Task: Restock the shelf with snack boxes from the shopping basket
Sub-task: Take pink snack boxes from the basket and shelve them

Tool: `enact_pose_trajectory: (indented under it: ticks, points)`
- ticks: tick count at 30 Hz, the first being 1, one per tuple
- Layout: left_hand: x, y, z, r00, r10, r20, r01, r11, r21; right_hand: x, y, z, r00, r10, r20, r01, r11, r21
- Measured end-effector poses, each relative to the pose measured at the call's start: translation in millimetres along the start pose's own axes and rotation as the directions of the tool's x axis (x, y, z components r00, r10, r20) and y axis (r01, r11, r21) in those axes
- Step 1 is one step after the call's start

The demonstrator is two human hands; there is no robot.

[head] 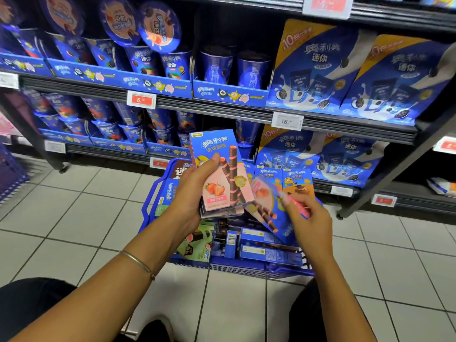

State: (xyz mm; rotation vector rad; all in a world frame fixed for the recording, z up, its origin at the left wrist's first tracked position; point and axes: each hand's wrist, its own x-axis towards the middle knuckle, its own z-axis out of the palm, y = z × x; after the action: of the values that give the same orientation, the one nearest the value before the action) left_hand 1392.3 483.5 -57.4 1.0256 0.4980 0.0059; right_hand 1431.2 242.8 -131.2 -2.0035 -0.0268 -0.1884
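Note:
My left hand (195, 188) grips a small stack of blue and pink strawberry wafer-roll boxes (219, 169) upright above the blue shopping basket (148, 193). Just to the right, my right hand (308, 218) holds another strawberry box (269, 206), tilted and blurred, beside the stack. The basket stands on the tiled floor and holds several more snack boxes (266, 253), some blue, some green. On the lowest shelf behind the basket stand matching boxes (296, 180) with yellow fronts.
The shelving (222, 107) in front carries blue cookie cups on the left and large blue bags (318, 67) on the right, with price tags along the edges. A slanted shelf post (394, 169) stands at the right. A second blue basket (9, 174) sits far left.

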Motion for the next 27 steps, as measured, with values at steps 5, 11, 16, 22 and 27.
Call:
enact_pose_trajectory:
  ticks: [5, 11, 16, 22, 27]
  points:
    - [0.6, -3.8, 2.0, 1.0, 0.011, 0.019, -0.01, 1.0, -0.01, 9.5, -37.4, -8.3, 0.972, 0.226, -0.057, -0.187, 0.903, 0.387]
    - [-0.2, -9.6, 3.8, 1.0, -0.007, 0.009, 0.006, 0.999, 0.047, 0.2, -76.9, -6.6, 0.949, 0.254, 0.187, -0.314, 0.704, 0.637]
    - [0.8, -9.3, 4.6, 1.0, 0.02, 0.014, -0.022, 0.993, 0.117, -1.3, -87.5, 0.3, 0.936, 0.212, 0.28, -0.349, 0.649, 0.676]
    - [11.5, -5.5, -2.5, 0.999, -0.009, -0.037, 0.012, 0.996, 0.09, 11.9, -83.7, 6.7, 0.943, 0.151, 0.297, -0.333, 0.428, 0.84]
    - [29.6, -4.8, -15.0, 0.999, -0.042, -0.01, 0.043, 0.997, 0.068, 29.4, -83.0, 25.1, 0.934, 0.208, 0.289, -0.355, 0.478, 0.803]
